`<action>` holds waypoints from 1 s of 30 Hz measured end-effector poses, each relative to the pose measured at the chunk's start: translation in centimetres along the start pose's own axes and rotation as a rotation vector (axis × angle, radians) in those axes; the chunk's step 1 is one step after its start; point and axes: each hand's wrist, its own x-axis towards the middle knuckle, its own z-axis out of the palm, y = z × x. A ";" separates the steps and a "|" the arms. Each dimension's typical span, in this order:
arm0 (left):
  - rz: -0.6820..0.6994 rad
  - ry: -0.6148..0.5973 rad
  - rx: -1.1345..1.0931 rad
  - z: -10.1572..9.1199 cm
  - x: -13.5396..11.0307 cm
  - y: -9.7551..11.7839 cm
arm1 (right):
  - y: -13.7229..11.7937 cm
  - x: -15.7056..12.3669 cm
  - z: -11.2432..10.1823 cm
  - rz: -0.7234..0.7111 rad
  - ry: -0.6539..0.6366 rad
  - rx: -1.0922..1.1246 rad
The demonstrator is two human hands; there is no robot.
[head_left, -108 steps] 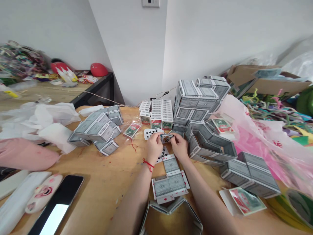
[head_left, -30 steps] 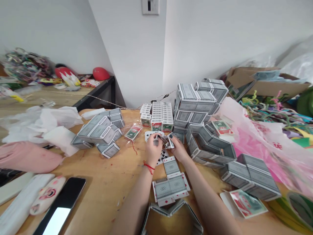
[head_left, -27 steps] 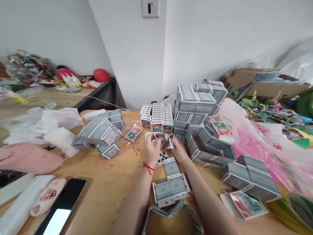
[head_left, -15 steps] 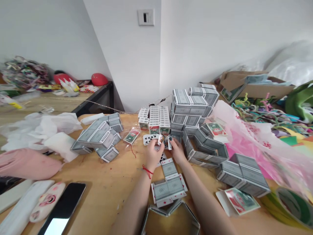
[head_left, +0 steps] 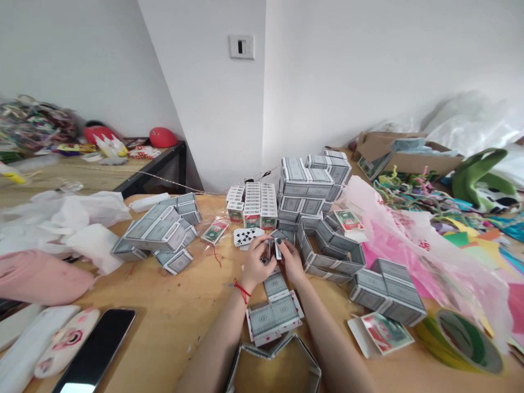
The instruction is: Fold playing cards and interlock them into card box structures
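My left hand (head_left: 256, 262) and my right hand (head_left: 289, 258) meet over the wooden table (head_left: 172, 305), both pinched on a few folded playing cards (head_left: 275, 248) held upright between them. A red string circles my left wrist. Just below the hands lies a flat piece of joined grey-backed cards (head_left: 273, 314). A face-up spade card (head_left: 246, 235) lies on the table beyond my left hand. A hexagonal ring of cards (head_left: 272, 365) sits at the near edge between my forearms.
Blocks built of grey-backed cards stand left (head_left: 158, 232), behind (head_left: 309, 183) and right (head_left: 387, 289). Boxed decks (head_left: 256, 202) are stacked at the back. A phone (head_left: 96, 352) lies near left, white bags (head_left: 82, 215) far left, a pink bag (head_left: 409, 245) and tape roll (head_left: 466, 338) on the right.
The view has tilted up and swung right, showing more wall and the right side. My hands stay together on the cards, turning the small folded cards more upright between the fingers.
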 end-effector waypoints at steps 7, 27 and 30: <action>-0.037 0.045 0.078 0.1 0.1 -0.3 | -0.1 0.4 0.1 0.069 -0.064 0.088; -0.113 0.064 0.164 0.3 0.5 -0.9 | 0.1 2.3 0.2 0.030 -0.102 0.047; -0.116 0.066 0.157 0.4 0.6 -1.0 | 0.3 2.5 0.1 0.049 -0.094 0.065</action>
